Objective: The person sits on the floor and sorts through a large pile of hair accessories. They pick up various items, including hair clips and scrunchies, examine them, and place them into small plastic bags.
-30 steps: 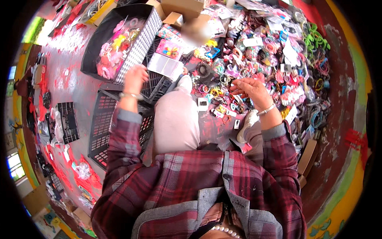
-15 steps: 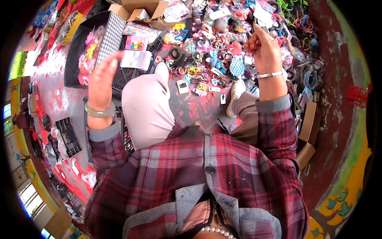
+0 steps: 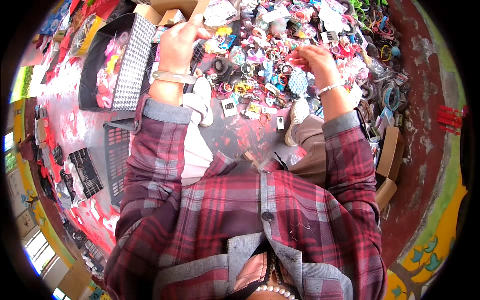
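My left hand (image 3: 176,46) is raised over the black crate and the cardboard box at the upper left. Its thumb and forefinger are apart, with nothing between them. My right hand (image 3: 320,61) hovers over a spread pile of hair ties, clips and small packets (image 3: 265,60). Its fingers are stretched to the left and appear to hold nothing. Just below its fingertips lies a blue beaded or knobbly oval thing (image 3: 298,82). Above it, a white card with black bars (image 3: 330,36) rests on the pile.
A black bin with a houndstooth side (image 3: 132,65) holds pink and yellow items at the left. Below it is a black plastic crate (image 3: 116,160), partly behind my left arm. An opened cardboard box (image 3: 201,9) stands at the top; another carton (image 3: 389,155) sits at the right.
My left hand has moved right and up, over the crate. My right hand has come down and left, its fingers uncurling. The white card with black bars has come into view above it.
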A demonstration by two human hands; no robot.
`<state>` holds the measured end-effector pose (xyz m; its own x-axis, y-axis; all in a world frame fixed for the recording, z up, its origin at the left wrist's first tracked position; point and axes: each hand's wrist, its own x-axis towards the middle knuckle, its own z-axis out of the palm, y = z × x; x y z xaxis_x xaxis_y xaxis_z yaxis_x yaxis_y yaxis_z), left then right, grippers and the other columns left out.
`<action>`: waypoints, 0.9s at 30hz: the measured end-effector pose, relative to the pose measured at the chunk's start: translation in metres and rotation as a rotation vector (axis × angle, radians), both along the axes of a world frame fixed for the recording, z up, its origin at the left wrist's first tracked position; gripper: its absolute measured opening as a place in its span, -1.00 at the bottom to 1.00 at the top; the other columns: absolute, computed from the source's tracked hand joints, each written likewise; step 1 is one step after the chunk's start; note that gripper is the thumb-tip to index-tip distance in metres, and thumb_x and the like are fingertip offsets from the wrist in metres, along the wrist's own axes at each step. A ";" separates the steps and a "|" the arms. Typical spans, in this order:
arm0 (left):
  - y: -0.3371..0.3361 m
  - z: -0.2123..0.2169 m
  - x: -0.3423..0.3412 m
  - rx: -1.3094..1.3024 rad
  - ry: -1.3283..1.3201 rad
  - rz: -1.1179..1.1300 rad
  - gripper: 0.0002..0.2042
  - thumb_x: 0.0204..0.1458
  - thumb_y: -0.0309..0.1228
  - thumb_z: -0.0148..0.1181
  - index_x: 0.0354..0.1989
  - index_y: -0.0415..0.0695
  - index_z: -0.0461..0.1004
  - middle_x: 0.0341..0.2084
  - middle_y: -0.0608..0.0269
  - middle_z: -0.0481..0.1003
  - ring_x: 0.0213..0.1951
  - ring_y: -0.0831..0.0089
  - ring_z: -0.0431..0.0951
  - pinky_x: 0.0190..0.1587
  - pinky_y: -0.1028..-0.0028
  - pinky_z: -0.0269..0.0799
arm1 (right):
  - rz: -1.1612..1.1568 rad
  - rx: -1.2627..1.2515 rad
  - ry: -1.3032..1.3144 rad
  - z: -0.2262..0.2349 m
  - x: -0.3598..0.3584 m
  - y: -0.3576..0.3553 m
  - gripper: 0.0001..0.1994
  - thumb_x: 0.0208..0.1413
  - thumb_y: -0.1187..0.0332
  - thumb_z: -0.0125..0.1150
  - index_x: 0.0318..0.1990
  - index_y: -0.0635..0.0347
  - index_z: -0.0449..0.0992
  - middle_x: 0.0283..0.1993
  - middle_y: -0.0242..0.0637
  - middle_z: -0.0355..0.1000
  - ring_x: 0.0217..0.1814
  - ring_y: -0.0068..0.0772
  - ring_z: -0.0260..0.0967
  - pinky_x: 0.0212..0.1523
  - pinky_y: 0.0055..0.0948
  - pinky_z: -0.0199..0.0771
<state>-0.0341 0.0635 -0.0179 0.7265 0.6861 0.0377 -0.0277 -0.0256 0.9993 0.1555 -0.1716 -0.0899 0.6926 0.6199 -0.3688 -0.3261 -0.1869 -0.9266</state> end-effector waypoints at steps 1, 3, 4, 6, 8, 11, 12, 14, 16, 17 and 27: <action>0.012 -0.009 0.000 -0.199 -0.014 0.075 -0.72 0.05 -0.30 0.02 -0.58 -0.25 0.39 -0.56 0.16 0.46 -0.38 0.38 0.49 -0.18 0.43 0.37 | 0.003 -0.087 0.026 -0.005 -0.007 0.005 -0.90 0.01 0.40 0.07 -0.34 0.19 0.47 -0.44 -0.31 0.46 -0.49 -0.53 0.42 -0.54 -0.60 0.39; 0.042 -0.020 -0.003 -0.607 -0.134 0.054 -0.79 0.04 -0.32 0.01 -0.43 -0.26 0.39 -0.41 0.09 0.46 -0.25 0.28 0.47 -0.10 0.33 0.36 | 0.138 -0.260 -0.048 -0.031 -0.010 0.014 -0.88 -0.02 0.41 0.08 -0.36 0.22 0.49 -0.45 -0.32 0.46 -0.48 -0.53 0.43 -0.53 -0.59 0.40; 0.051 -0.019 -0.002 -0.728 -0.189 -0.027 -0.80 0.04 -0.34 0.00 -0.38 -0.27 0.38 -0.34 0.06 0.44 -0.19 0.26 0.44 -0.06 0.29 0.33 | 0.195 -0.370 -0.098 -0.054 -0.005 0.017 -0.87 -0.03 0.40 0.07 -0.37 0.22 0.51 -0.45 -0.33 0.46 -0.47 -0.53 0.43 -0.53 -0.59 0.40; 0.073 -0.028 -0.008 -0.770 -0.205 0.036 -0.79 0.03 -0.35 0.00 -0.34 -0.27 0.38 -0.30 0.05 0.43 -0.16 0.25 0.42 -0.03 0.27 0.31 | 0.388 -0.509 -0.265 -0.086 -0.008 0.029 -0.85 -0.06 0.36 0.07 -0.38 0.19 0.54 -0.46 -0.34 0.46 -0.51 -0.57 0.43 -0.52 -0.59 0.40; 0.068 -0.020 -0.016 -0.769 -0.251 0.049 -0.80 0.03 -0.36 0.01 -0.33 -0.27 0.39 -0.31 0.06 0.44 -0.17 0.26 0.42 -0.04 0.27 0.31 | 0.452 -0.647 -0.322 -0.112 -0.021 0.046 -0.85 -0.13 0.34 0.10 -0.37 0.07 0.55 -0.36 -0.32 0.48 -0.37 -0.42 0.46 -0.41 -0.41 0.44; 0.044 0.007 -0.020 -0.769 -0.297 0.138 -0.82 -0.01 -0.33 0.03 -0.39 -0.22 0.39 -0.43 0.17 0.42 -0.33 0.33 0.41 -0.20 0.36 0.35 | 1.052 -0.526 -1.063 -0.191 -0.023 0.062 -0.82 -0.08 0.36 0.11 -0.28 0.12 0.52 -0.43 -0.35 0.47 -0.46 -0.55 0.43 -0.52 -0.53 0.41; 0.040 0.014 -0.017 -0.770 -0.305 0.165 -0.82 -0.03 -0.32 0.04 -0.42 -0.19 0.38 -0.49 0.22 0.40 -0.40 0.36 0.41 -0.28 0.40 0.37 | 1.267 -0.456 -1.433 -0.231 -0.023 0.065 -0.84 -0.06 0.37 0.09 -0.29 0.12 0.52 -0.40 -0.34 0.47 -0.44 -0.56 0.43 -0.53 -0.51 0.41; 0.044 0.011 -0.028 -0.758 -0.339 0.168 -0.84 -0.01 -0.34 0.03 -0.46 -0.18 0.37 -0.49 0.17 0.41 -0.40 0.36 0.41 -0.27 0.42 0.36 | 1.266 -0.572 -1.215 -0.237 -0.058 0.084 -0.88 -0.07 0.38 0.06 -0.35 0.07 0.49 -0.36 -0.33 0.46 -0.42 -0.37 0.44 -0.53 -0.35 0.40; 0.044 0.014 -0.032 -0.750 -0.360 0.159 -0.83 -0.02 -0.32 0.05 -0.45 -0.18 0.37 -0.49 0.18 0.41 -0.39 0.36 0.41 -0.24 0.42 0.35 | 1.295 -0.673 -1.104 -0.276 -0.089 0.091 -0.75 -0.08 0.20 0.08 -0.35 0.18 0.49 -0.35 -0.23 0.46 -0.37 -0.20 0.44 -0.44 -0.26 0.43; 0.042 0.015 -0.028 -0.854 -0.365 0.213 -0.81 -0.02 -0.31 0.05 -0.46 -0.19 0.37 -0.50 0.19 0.41 -0.39 0.36 0.42 -0.24 0.44 0.37 | 1.250 -0.823 -1.174 -0.303 -0.113 0.087 -0.77 -0.10 0.18 0.07 -0.35 0.07 0.51 -0.35 -0.28 0.46 -0.31 -0.21 0.44 -0.36 -0.28 0.45; 0.053 -0.010 -0.034 -0.999 -0.282 -0.078 -0.79 0.05 -0.34 -0.05 -0.36 -0.24 0.41 -0.35 0.10 0.46 -0.23 0.29 0.43 -0.12 0.33 0.34 | 0.608 -0.856 -0.698 -0.293 -0.176 0.102 -0.74 -0.09 0.38 0.01 -0.18 0.13 0.42 -0.09 -0.09 0.28 -0.06 -0.03 0.31 -0.09 -0.21 0.36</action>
